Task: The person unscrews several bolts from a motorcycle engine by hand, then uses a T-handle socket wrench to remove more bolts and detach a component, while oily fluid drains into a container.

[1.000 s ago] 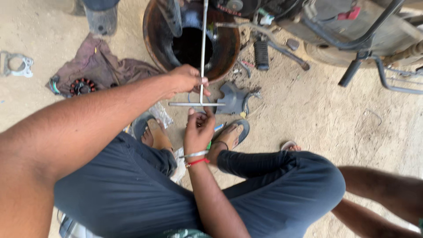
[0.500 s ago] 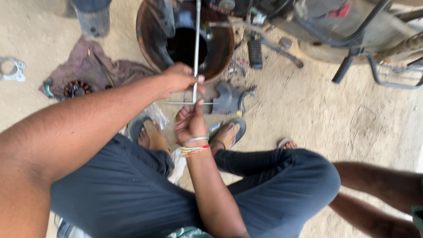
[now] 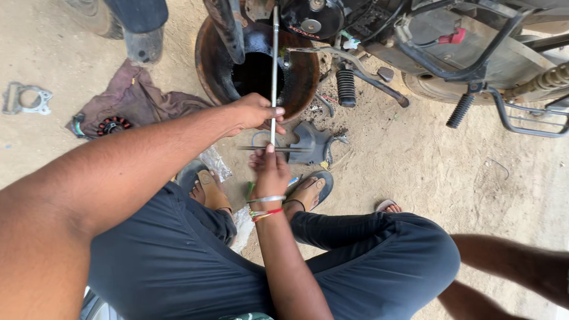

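Note:
A long T-handle wrench (image 3: 274,71) stands upright, its shaft running up to the motorcycle engine (image 3: 314,21). My left hand (image 3: 255,114) is closed around the shaft just above the crossbar. Directly below it, my right hand (image 3: 269,169), with bangles and a red thread at the wrist, grips the crossbar (image 3: 296,149) from underneath. A rusty round basin (image 3: 207,65) sits on the ground under the engine, behind the shaft. I am squatting in dark trousers and sandals.
A grey metal cover (image 3: 314,141) lies on the sand by my foot. At the left lie a brown rag (image 3: 136,98) with a round coil part (image 3: 112,125) and a metal gasket (image 3: 25,99). Footpegs (image 3: 345,88) stick out of the motorcycle. Another person's arm (image 3: 515,266) reaches in at bottom right.
Both hands stay on the wrench in the same grip. The view has shifted slightly, so the wrench and basin sit a little lower in the picture.

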